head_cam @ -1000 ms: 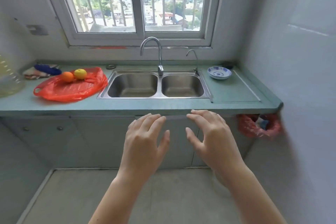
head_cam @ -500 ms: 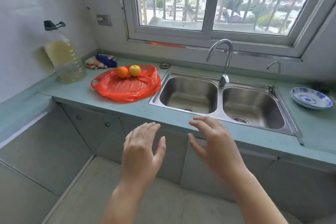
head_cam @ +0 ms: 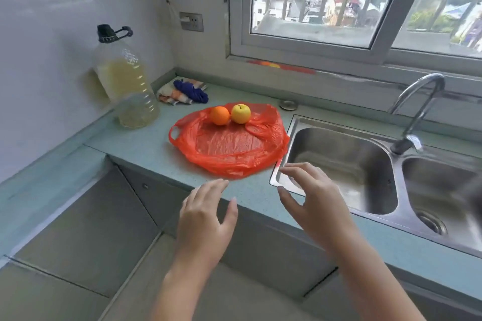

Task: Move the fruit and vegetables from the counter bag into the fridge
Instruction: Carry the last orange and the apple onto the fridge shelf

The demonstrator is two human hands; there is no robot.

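A red plastic bag [head_cam: 229, 146] lies flattened on the green counter [head_cam: 146, 143], just left of the sink. On its far part rest an orange [head_cam: 220, 115] and a yellow apple [head_cam: 240, 113], side by side and touching. My left hand [head_cam: 206, 221] hovers over the counter's front edge, below the bag, fingers spread and empty. My right hand [head_cam: 310, 200] is beside it over the sink's near-left corner, fingers apart and curled, holding nothing. Both hands are short of the bag. No fridge is in view.
A large bottle of yellowish oil [head_cam: 125, 83] stands at the counter's left by the wall. Folded cloths [head_cam: 182, 91] lie behind the bag. A double steel sink [head_cam: 347, 164] with a curved tap [head_cam: 414, 112] fills the right. A sink plug [head_cam: 288, 104] sits near the window wall.
The view has swung left and closer to the counter, so the bag and fruit now sit nearer the middle. Both hands have advanced toward the bag, still empty.
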